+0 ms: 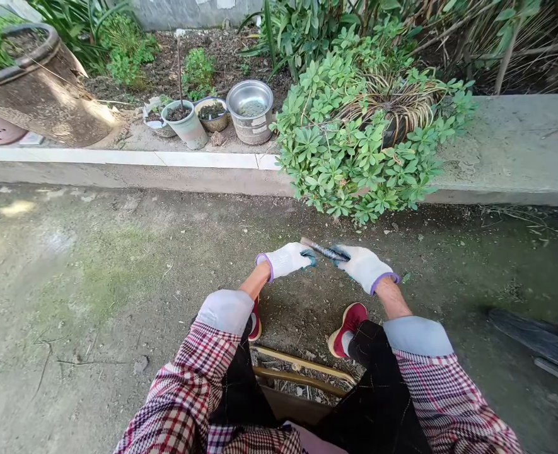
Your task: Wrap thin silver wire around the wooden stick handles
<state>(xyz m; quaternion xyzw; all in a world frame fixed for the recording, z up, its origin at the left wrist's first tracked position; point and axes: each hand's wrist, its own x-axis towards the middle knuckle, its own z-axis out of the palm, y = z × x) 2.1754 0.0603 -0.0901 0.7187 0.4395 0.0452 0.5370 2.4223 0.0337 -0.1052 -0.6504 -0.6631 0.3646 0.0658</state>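
Observation:
My right hand, in a white glove with a teal palm and purple cuff, is closed around a short rod-like tool. The tool's dark, shiny shaft looks wrapped, and its blunt brownish end points up and left; its other end is hidden in the glove. Close by on the left, my left hand wears a matching glove. Its fingers are curled in just below the tool's brown end, apart from the shaft as far as I can see. Whatever those fingers may hold is hidden. Both hands are above the bare ground between my feet and the ledge.
Ahead runs a low ledge with a metal pot, a pale planter and a large tilted clay pot. A leafy bush overhangs its edge. A brownish frame lies between my legs; a dark object is at right.

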